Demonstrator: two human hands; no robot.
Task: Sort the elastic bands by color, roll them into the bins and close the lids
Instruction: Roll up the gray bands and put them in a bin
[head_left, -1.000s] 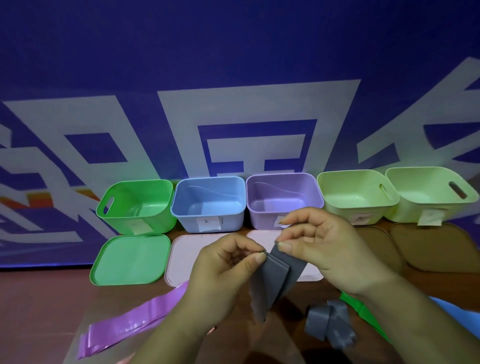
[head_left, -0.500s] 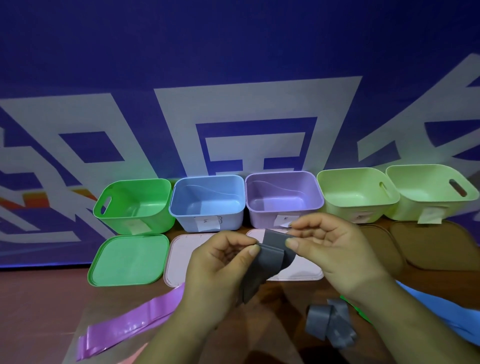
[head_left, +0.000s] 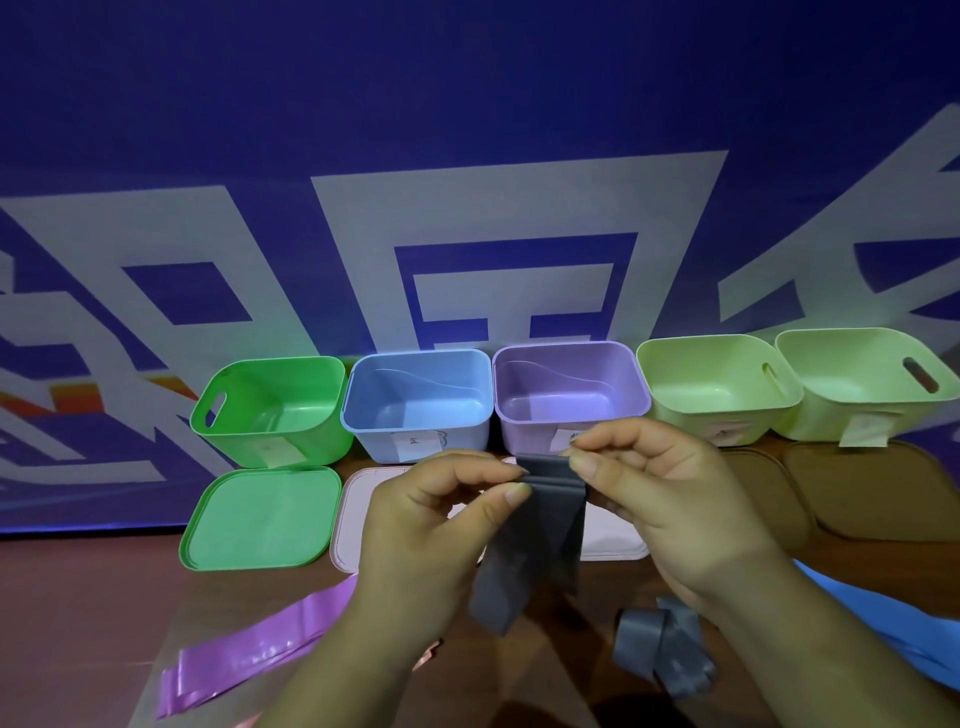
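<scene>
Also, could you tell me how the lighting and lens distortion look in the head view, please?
Head view: dim, with a blue cast; the wide lens bows the backdrop and leans the rightmost pale green bin outward; a sheen streaks the purple band; the grey band pinched by the left hand and right hand looks fairly sharp.

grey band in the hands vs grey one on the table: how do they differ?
The held grey band is pinched at its top edge by left hand and right hand and hangs folded flat; the table grey band lies loose, crumpled, untouched. Both are grey, neither binned.
</scene>
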